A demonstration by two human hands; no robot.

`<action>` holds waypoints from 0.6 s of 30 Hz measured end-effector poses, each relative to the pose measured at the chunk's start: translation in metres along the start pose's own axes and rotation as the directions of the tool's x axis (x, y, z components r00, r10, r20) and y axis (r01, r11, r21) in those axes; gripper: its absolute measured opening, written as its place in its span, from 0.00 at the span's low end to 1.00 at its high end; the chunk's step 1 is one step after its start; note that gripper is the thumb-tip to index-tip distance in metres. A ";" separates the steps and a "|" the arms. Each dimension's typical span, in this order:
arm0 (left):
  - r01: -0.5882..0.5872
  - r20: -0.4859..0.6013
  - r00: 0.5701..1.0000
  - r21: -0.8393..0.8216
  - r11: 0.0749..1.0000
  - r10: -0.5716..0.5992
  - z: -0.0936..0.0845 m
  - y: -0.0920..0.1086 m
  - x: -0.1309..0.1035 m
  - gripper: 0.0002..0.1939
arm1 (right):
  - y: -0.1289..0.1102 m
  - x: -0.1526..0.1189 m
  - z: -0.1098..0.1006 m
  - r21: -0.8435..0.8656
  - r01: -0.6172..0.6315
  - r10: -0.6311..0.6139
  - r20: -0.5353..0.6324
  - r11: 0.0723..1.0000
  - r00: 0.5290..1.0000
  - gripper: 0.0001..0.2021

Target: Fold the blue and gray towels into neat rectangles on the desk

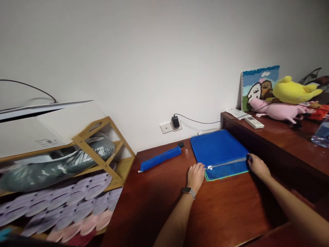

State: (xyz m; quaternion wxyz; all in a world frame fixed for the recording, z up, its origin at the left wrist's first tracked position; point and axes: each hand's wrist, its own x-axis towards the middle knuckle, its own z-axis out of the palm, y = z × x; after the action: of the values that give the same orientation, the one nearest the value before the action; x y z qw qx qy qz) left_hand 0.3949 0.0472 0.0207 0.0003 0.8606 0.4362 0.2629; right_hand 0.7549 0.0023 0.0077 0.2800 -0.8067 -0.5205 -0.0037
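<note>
A flat, squarish blue fabric piece (218, 145) lies on the reddish-brown wooden tabletop (226, 206). A greyish strip crosses it near its front, with a small white tag at the strip's left end. Beyond that strip, a blue layer with green edging (228, 170) shows. My left hand (195, 175), with a watch on the wrist, has its fingers closed on the left end of the strip's edge. At the right end, my right hand (258, 166) pinches the same edge. To the left rests a long, narrow blue fabric roll or folded strip (160, 159), apart from both hands.
A wooden rack (123, 168) at left holds several slippers (77, 199) and a dark plastic-wrapped bundle (56, 168). A black plug (175, 121) with a cord sits in the wall. On the raised right ledge are plush toys (280, 111), a remote (254, 122) and a picture (259, 85).
</note>
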 end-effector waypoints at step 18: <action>0.384 -0.180 0.908 0.000 0.923 -0.378 -0.142 -0.067 -0.282 0.18 | -0.331 -0.142 0.067 0.242 0.791 -0.816 0.318 0.561 0.482 0.13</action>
State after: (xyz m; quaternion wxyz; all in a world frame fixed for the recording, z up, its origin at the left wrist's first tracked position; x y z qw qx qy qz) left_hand 0.1443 -0.1555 -0.0003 -0.0024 0.7321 0.5985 0.3254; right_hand 0.3919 0.0138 0.0574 0.1590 -0.4429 -0.8812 0.0448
